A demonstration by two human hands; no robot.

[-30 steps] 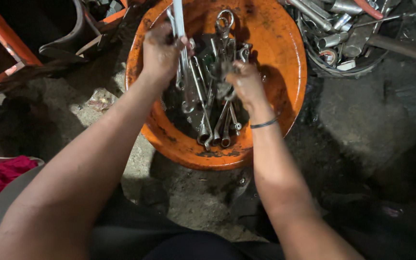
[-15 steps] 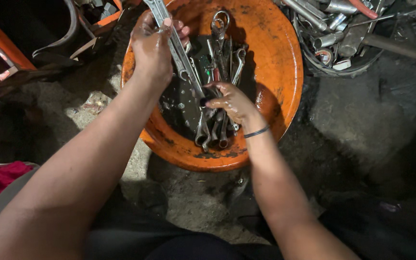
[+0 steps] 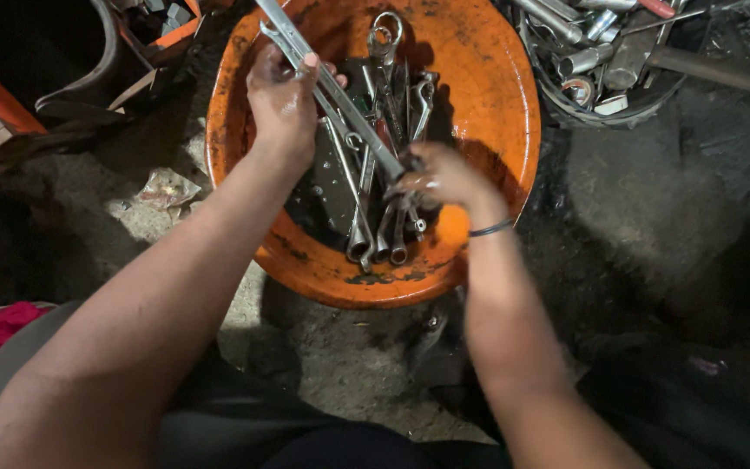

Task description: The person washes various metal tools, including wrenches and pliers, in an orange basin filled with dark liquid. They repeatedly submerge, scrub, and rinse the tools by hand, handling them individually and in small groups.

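Reaching forward with both forearms stretched out over my lap, I am working above the orange bowl, which is sitting on the dirt floor. My left hand is raised over the bowl's left side, knuckles up, fingers curled shut around two long wrenches; their shafts are slanting from the upper left down toward the bowl's middle, with my thumb pressing on top. My right hand is hovering lower, wrist bent, fingertips drawn together at the lower ends of those same wrenches, though blur is keeping me from telling whether they are pinching the steel. A thin dark band is circling that wrist. Beneath both hands a heap of spanners is lying in the bowl. A dark tub of metal parts is standing just beside the bowl's upper right.
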